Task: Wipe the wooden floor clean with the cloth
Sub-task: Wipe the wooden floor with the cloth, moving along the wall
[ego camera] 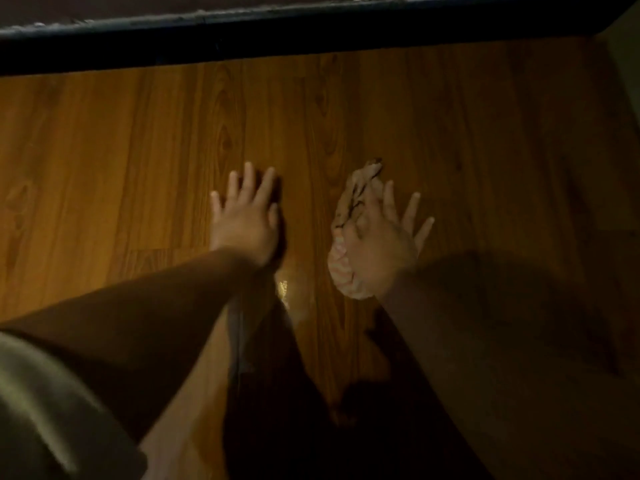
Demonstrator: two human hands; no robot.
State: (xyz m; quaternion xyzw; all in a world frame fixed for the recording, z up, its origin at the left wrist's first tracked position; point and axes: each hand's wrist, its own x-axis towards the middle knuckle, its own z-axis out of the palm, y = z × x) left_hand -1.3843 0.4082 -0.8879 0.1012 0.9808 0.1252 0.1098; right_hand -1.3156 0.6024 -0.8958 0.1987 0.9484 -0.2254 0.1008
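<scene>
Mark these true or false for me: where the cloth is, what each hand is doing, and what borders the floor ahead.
1. The cloth lies under the right hand. True.
2. The left hand holds a spray bottle. False: it rests flat on the wooden floor, holding nothing.
3. The right hand's fingers are curled into a fist. False: they are straight and spread, pressing on the cloth.
4. A dark ledge runs across the far edge of the floor. True.
</scene>
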